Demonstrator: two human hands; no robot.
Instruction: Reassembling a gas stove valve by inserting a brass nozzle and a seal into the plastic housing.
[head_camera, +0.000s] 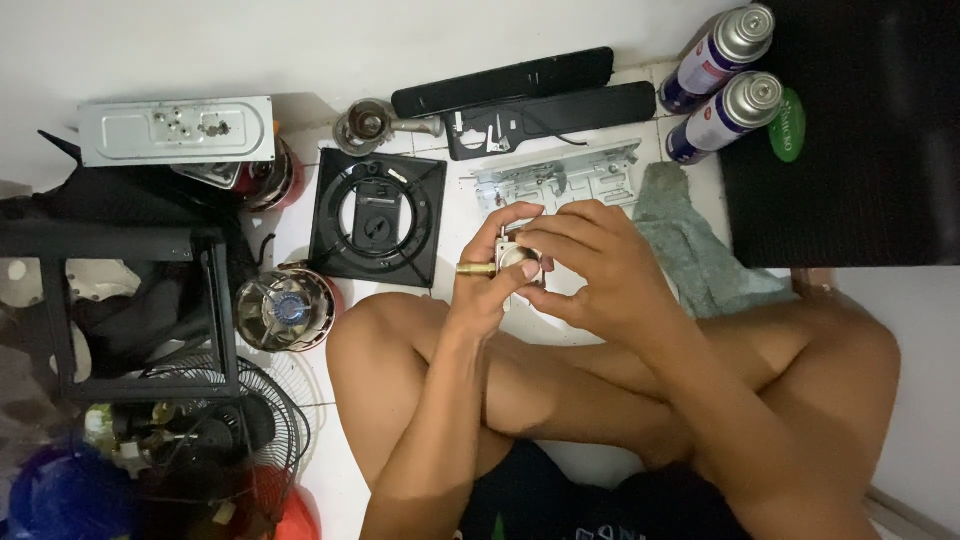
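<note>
Your left hand (487, 275) and right hand (590, 262) both pinched the small silver metal valve with its brass nozzle (512, 264) — fingers curled tight around it, the nozzle jutting out past your left fingers — above the grey cloth (700, 250) to the right.

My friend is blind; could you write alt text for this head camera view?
Both hands, left hand and right hand, hold a small metal valve part with a brass nozzle above crossed legs. Stove parts, a green rag and two gas canisters lie around.

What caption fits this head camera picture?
Both hands, left hand and right hand, hold a small metal valve with brass nozzle above a white floor.
</note>
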